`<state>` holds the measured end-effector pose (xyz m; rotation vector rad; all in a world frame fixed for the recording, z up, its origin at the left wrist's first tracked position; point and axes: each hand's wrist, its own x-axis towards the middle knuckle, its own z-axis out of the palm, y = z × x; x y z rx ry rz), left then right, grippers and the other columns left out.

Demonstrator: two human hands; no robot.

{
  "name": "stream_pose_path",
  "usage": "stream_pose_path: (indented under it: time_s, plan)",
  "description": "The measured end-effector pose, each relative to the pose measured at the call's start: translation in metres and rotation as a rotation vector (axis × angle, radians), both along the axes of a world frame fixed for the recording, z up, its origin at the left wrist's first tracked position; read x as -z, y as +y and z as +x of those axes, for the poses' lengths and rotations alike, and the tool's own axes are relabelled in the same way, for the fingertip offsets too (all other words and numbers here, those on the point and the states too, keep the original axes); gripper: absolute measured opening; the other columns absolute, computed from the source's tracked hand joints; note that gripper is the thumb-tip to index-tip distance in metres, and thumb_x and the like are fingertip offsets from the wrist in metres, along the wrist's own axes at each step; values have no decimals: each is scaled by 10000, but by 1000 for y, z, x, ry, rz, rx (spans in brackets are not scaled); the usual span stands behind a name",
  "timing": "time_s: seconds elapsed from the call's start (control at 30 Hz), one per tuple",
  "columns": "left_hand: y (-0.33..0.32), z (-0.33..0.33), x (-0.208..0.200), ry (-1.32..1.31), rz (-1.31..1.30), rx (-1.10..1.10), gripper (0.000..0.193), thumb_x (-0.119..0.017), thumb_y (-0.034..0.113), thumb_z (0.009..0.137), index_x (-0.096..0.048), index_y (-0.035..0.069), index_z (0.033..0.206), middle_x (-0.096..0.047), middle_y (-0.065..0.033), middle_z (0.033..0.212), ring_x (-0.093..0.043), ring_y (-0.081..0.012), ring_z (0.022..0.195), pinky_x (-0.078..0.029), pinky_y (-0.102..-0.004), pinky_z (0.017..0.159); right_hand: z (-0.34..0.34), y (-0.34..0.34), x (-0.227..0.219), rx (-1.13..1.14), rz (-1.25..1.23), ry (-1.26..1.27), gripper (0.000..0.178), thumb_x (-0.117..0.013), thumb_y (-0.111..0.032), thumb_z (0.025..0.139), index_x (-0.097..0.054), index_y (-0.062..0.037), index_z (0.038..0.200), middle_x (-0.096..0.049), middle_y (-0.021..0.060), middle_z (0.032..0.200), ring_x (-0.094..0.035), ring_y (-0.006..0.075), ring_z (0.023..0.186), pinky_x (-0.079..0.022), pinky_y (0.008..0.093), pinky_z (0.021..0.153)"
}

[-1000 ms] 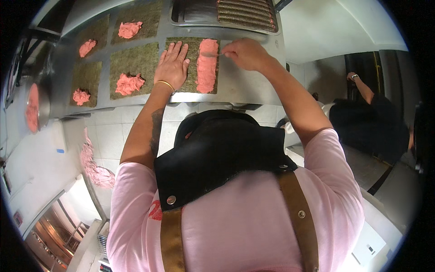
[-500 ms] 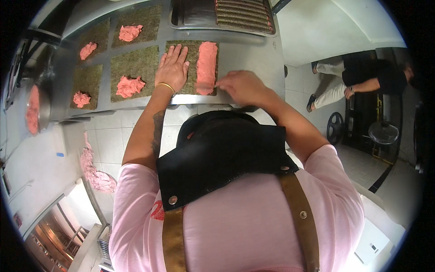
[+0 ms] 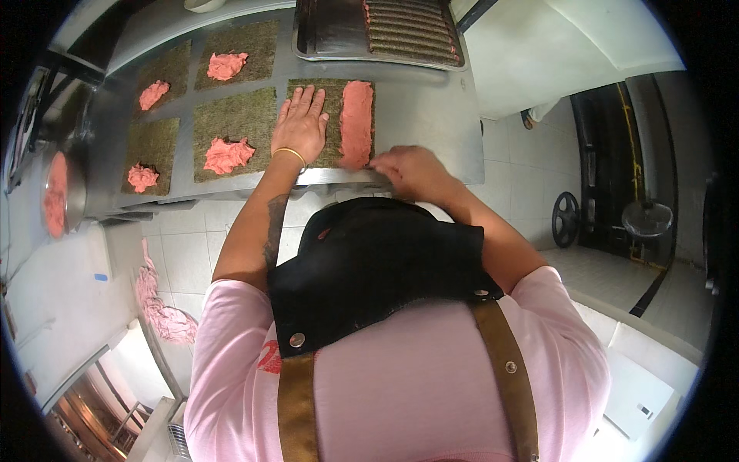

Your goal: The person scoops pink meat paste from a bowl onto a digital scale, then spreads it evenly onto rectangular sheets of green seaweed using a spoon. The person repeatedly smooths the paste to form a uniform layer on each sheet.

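My left hand lies flat, fingers stretched out, on the left part of a dark green seaweed sheet. Along that sheet's right side runs a smooth strip of pink paste. At the strip's near end is my right hand, closed, its fingertips pinched around something blurred that I cannot make out. To the left, several more seaweed sheets lie on the metal table, each bearing a rough lump of pink paste.
A metal tray at the back holds several seaweed rolls side by side. A metal bowl of pink paste is at the left. The steel table extends right of the work. Pink cloth lies on the tiled floor.
My right hand stays at the strip's near end, with its fingers shifted slightly. My left hand keeps pressing the sheet. The person at the right has mostly left the view, only a foot showing.
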<state>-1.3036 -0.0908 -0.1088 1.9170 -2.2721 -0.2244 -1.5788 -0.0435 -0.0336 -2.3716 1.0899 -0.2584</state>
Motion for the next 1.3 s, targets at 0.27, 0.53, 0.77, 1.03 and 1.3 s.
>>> stream_pose_path:
  time_s: [0.27, 0.53, 0.77, 1.03, 1.3]
  plan:
    - [1, 5, 0, 1, -6, 3, 590, -385, 353, 1134, -343, 124, 1676, -287, -99, 1759, -217, -273, 1642, -160, -441, 1342, 18, 4, -8, -8, 6, 50, 204, -608, -243, 1009, -769, -146, 1088, -742, 176, 981, -699, 421, 926, -555, 535, 835]
    - [3, 2, -1, -2, 14, 17, 591, -373, 355, 1137, -335, 114, 1676, -274, -92, 1762, -201, -270, 1647, -154, -436, 1343, 17, 5, -9, 56, -10, 117, 222, -618, -246, 1009, -774, -169, 1147, -747, 160, 994, -703, 406, 958, -560, 524, 842]
    - [0, 1, 3, -16, 14, 34, 593, -346, 353, 1143, -309, 112, 1683, -259, -101, 1765, -189, -276, 1650, -149, -433, 1343, 6, 0, 0, 174, -17, 171, 197, -642, -224, 991, -786, -174, 1116, -753, 145, 1008, -709, 401, 979, -569, 503, 855]
    - [-2, 2, 3, -11, -4, 20, 590, -367, 355, 1139, -332, 117, 1678, -271, -94, 1764, -202, -271, 1646, -161, -442, 1339, -4, -71, -23, 162, -94, 182, 203, -664, -165, 994, -798, -127, 1143, -781, 140, 1109, -733, 377, 994, -586, 465, 865]
    - [-1, 4, 5, -9, -9, 18, 584, -395, 351, 1135, -357, 122, 1671, -291, -103, 1756, -223, -287, 1639, -177, -455, 1334, -2, -80, 1, -136, -110, 262, 220, -648, -205, 988, -780, -183, 1163, -757, 100, 1048, -731, 355, 976, -584, 456, 877]
